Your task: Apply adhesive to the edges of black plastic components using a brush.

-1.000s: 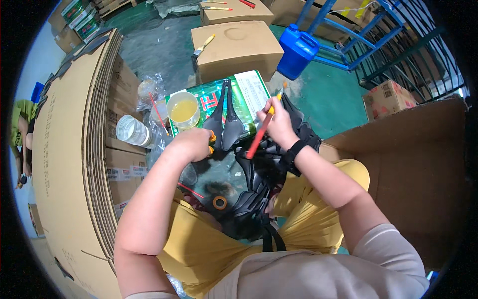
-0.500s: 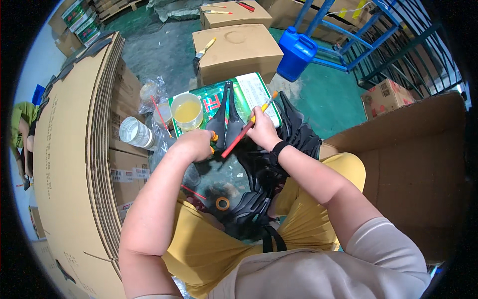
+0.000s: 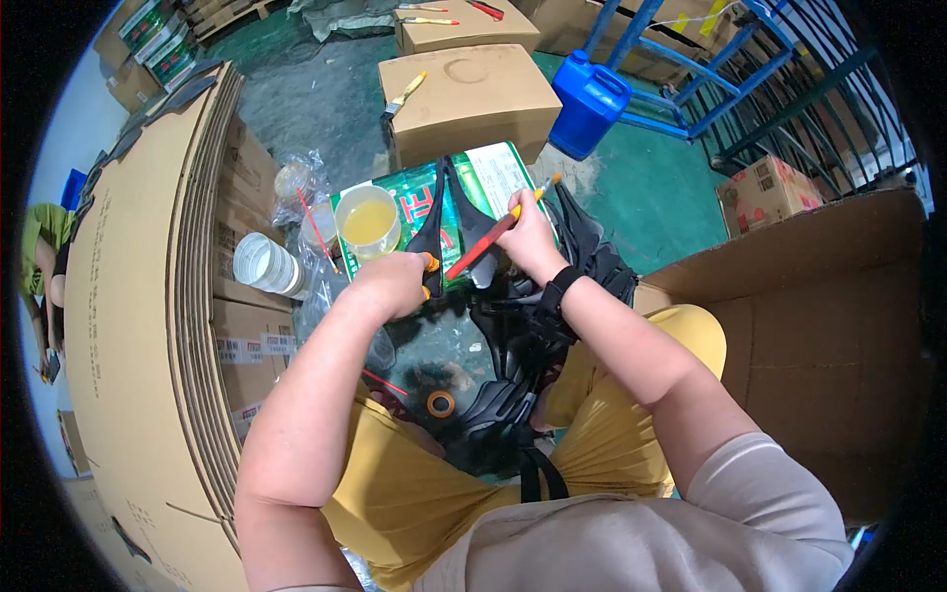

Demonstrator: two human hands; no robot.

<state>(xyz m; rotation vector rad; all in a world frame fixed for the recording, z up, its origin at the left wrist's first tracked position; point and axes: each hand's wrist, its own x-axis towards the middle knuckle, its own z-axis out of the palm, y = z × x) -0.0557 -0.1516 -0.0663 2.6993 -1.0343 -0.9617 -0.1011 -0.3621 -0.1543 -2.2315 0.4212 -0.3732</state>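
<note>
My left hand point(image 3: 393, 286), with orange covers on its fingertips, is closed on the near end of a black piece point(image 3: 430, 232) that tapers away from me. The piece forks into two flaps, and these lie over a green-and-white printed box point(image 3: 402, 183). In my right hand point(image 3: 530, 237) is a brush with a red-and-yellow handle point(image 3: 485, 247), gripped slantwise above the right flap point(image 3: 475, 212). The handle's red end points down toward my left hand. Close to my left hand, on the box, a white tub point(image 3: 368, 221) holds yellowish liquid.
More black pieces point(image 3: 592, 247) are heaped right of the box and between my legs. Stacked white cups point(image 3: 268, 264) stand left. A carton point(image 3: 469, 94) carries another brush point(image 3: 405, 94), near a blue jerrycan point(image 3: 589, 104). Cardboard walls both sides; orange tape roll point(image 3: 440, 404) on the floor.
The two flaps of the black piece have spread apart, the right one shifting rightward. My right hand and the brush have moved slightly right and away from me.
</note>
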